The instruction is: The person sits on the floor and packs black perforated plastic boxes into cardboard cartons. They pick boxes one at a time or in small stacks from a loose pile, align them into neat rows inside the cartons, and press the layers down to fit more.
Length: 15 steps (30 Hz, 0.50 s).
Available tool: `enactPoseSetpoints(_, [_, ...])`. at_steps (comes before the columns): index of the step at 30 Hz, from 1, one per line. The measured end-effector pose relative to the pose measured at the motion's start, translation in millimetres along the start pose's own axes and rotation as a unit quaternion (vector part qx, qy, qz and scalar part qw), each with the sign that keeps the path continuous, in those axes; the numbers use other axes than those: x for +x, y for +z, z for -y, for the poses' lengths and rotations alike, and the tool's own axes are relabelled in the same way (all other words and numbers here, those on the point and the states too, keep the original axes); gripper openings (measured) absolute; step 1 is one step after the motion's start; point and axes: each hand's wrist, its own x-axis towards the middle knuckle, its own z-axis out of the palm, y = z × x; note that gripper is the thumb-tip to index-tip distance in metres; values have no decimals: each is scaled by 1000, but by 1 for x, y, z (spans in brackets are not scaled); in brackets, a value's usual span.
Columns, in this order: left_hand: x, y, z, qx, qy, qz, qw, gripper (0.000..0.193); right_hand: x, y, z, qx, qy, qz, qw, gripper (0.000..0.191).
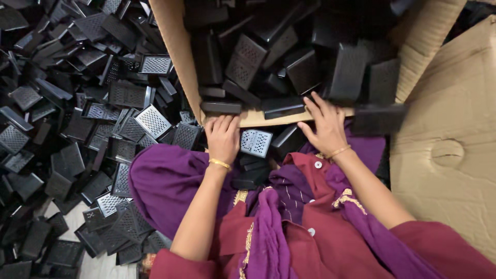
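Note:
My left hand (223,137) rests on my lap, fingers curled over the edge of a small black perforated plastic cover (256,142), gripping it. My right hand (325,126) reaches forward with fingers spread, touching the black plastic parts at the near edge of an open cardboard box (178,57). Inside the box lie many black rectangular perforated covers (248,59). Both wrists wear thin gold bangles. A purple cloth (165,181) and dark red garment cover my lap.
A large heap of the same black perforated covers (77,129) spreads over the floor on the left. Another cardboard box with a round handle hole (447,153) stands at the right. A patch of light floor (98,266) shows at the bottom left.

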Motion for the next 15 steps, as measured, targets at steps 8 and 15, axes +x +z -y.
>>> enactPoseSetpoints(8, [-13, -44, -25, -172, 79, 146, 971, 51, -7, -18, 40, -33, -159, 122, 979, 70])
enactPoseSetpoints(15, [0, -45, -32, -54, 13, 270, 961, 87, 13, -36, 50, 50, -116, 226, 966, 41])
